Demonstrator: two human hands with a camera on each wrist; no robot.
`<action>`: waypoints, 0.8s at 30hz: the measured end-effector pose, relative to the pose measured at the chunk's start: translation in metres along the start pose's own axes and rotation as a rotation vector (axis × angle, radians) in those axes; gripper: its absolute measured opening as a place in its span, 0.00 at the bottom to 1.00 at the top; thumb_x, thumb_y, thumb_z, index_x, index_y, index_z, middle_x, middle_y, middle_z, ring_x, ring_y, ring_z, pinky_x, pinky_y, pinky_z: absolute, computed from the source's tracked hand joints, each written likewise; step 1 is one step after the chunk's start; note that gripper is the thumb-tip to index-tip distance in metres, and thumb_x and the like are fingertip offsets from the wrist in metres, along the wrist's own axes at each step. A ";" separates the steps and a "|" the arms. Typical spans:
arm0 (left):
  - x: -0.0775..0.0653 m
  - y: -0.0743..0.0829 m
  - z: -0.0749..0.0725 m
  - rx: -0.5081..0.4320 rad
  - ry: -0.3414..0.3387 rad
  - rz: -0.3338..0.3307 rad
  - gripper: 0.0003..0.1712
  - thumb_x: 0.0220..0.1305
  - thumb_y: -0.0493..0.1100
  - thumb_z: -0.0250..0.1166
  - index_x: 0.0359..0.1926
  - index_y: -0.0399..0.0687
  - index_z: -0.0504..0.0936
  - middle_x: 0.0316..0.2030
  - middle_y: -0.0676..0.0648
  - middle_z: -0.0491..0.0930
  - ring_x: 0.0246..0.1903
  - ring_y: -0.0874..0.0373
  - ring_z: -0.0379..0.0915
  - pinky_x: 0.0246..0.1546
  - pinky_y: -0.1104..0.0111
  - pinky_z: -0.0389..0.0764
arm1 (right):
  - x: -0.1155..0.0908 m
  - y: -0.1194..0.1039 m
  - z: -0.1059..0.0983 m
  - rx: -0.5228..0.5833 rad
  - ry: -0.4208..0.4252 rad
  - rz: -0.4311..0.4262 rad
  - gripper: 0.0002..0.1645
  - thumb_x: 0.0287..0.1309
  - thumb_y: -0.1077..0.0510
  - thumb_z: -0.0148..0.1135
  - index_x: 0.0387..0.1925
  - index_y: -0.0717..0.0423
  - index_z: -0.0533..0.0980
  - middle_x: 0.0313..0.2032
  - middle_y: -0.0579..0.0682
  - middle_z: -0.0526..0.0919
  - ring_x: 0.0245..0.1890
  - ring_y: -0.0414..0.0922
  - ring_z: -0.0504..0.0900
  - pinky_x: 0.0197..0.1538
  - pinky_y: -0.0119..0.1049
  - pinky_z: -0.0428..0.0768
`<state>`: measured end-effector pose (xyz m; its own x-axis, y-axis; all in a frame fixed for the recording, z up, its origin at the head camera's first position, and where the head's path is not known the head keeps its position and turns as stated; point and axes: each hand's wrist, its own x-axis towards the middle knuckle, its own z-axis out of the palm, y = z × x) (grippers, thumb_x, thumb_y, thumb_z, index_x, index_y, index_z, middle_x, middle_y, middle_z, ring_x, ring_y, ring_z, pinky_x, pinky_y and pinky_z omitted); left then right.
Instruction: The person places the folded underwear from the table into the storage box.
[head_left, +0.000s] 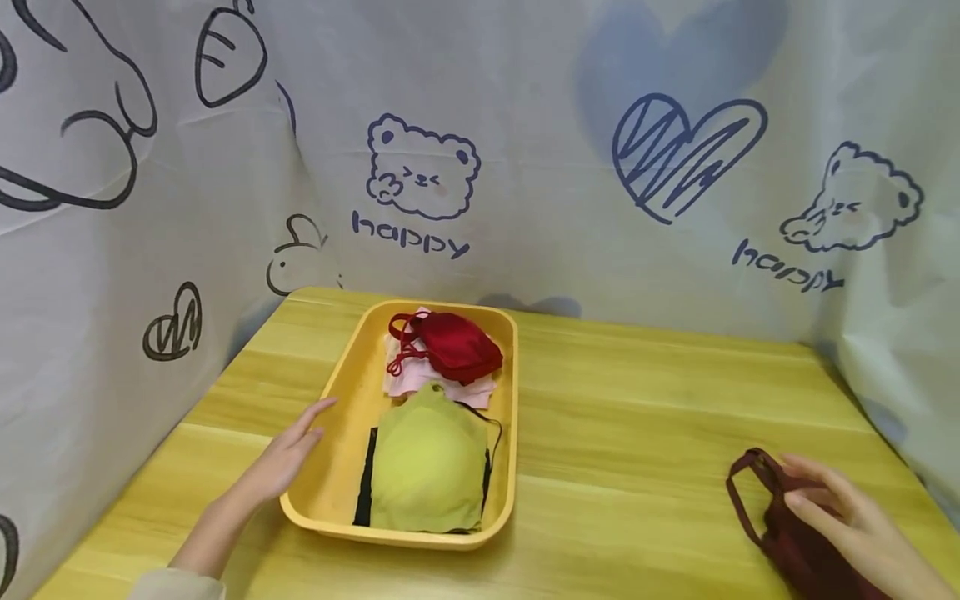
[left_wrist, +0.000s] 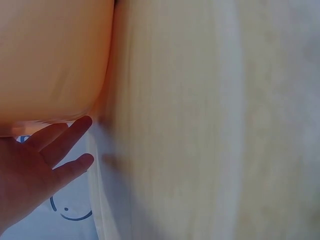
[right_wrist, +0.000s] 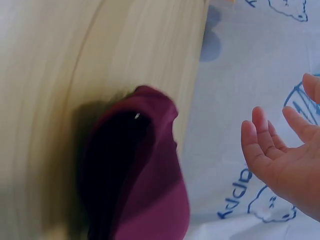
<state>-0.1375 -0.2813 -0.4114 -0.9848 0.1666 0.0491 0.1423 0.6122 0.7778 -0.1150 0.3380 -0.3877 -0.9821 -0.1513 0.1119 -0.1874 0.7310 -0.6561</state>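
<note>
A yellow plastic tray [head_left: 333,467] holds folded garments. My left hand [head_left: 277,458] is at its left side, fingers extended by the rim; in the left wrist view, the fingertips lie close to the tray's outer wall [left_wrist: 55,60]. Whether they touch it I cannot tell. At the lower right lies a maroon bra [head_left: 798,533] with a strap loop standing up. My right hand [head_left: 843,508] is over it in the head view. In the right wrist view, that hand [right_wrist: 290,157] has loosely spread fingers and appears apart from the bra [right_wrist: 162,195], whose cup faces the camera.
Inside the tray, a yellow-green bra [head_left: 427,467] lies over black fabric [head_left: 364,487]. Behind it, a red bra [head_left: 459,346] with thin straps rests on pale pink cloth [head_left: 412,381]. Wood-grain tabletop [head_left: 637,417] extends right of the tray; white sheets with drawings [head_left: 540,208] enclose the table.
</note>
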 end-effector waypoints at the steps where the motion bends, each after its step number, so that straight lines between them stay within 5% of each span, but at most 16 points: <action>1: -0.002 0.000 -0.002 0.007 0.006 -0.005 0.25 0.73 0.42 0.36 0.68 0.41 0.51 0.65 0.27 0.49 0.59 0.26 0.50 0.54 0.35 0.54 | 0.002 0.001 -0.001 -0.001 0.006 -0.007 0.24 0.63 0.61 0.52 0.60 0.55 0.63 0.43 0.13 0.60 0.37 0.18 0.68 0.30 0.22 0.73; 11: -0.025 -0.011 -0.016 0.023 0.069 -0.027 0.25 0.73 0.42 0.36 0.67 0.37 0.51 0.64 0.26 0.49 0.60 0.24 0.46 0.53 0.34 0.51 | 0.020 0.013 -0.005 0.028 0.054 -0.100 0.31 0.59 0.66 0.55 0.57 0.32 0.63 0.42 0.14 0.62 0.36 0.17 0.68 0.31 0.16 0.71; 15: -0.039 -0.017 -0.020 0.026 0.087 -0.027 0.25 0.73 0.42 0.36 0.67 0.36 0.51 0.64 0.26 0.49 0.60 0.24 0.45 0.53 0.33 0.51 | 0.028 0.021 -0.006 0.003 0.039 -0.100 0.28 0.59 0.65 0.55 0.56 0.35 0.65 0.42 0.14 0.61 0.35 0.17 0.67 0.29 0.18 0.71; 19: -0.051 -0.020 -0.021 0.012 0.099 -0.045 0.26 0.73 0.43 0.36 0.67 0.36 0.51 0.65 0.27 0.49 0.61 0.25 0.43 0.53 0.33 0.50 | 0.038 0.030 -0.011 -0.094 -0.007 -0.062 0.25 0.61 0.60 0.55 0.59 0.51 0.65 0.48 0.43 0.73 0.34 0.21 0.69 0.28 0.24 0.73; 22: -0.055 -0.020 -0.020 -0.004 0.105 -0.056 0.26 0.73 0.41 0.36 0.67 0.35 0.51 0.65 0.26 0.48 0.61 0.25 0.42 0.53 0.33 0.49 | 0.042 0.036 -0.015 -0.144 -0.055 -0.010 0.28 0.61 0.58 0.56 0.59 0.64 0.62 0.48 0.74 0.68 0.34 0.31 0.74 0.27 0.27 0.74; 23: -0.054 -0.020 -0.019 -0.009 0.104 -0.058 0.25 0.73 0.41 0.36 0.67 0.35 0.51 0.65 0.26 0.48 0.61 0.25 0.42 0.54 0.33 0.48 | 0.042 0.039 -0.016 -0.159 -0.060 0.002 0.29 0.60 0.58 0.56 0.58 0.70 0.61 0.48 0.77 0.67 0.34 0.38 0.77 0.27 0.31 0.75; 24: -0.051 -0.019 -0.019 -0.014 0.102 -0.057 0.25 0.72 0.40 0.36 0.67 0.35 0.51 0.65 0.26 0.48 0.61 0.25 0.41 0.55 0.34 0.48 | 0.041 0.045 -0.016 -0.178 -0.045 0.006 0.30 0.59 0.58 0.58 0.57 0.71 0.62 0.47 0.78 0.66 0.35 0.31 0.74 0.27 0.29 0.74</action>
<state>-0.0915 -0.3157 -0.4167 -0.9964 0.0518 0.0672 0.0849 0.6074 0.7898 -0.1638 0.3756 -0.4006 -0.9822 -0.1734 0.0727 -0.1859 0.8375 -0.5137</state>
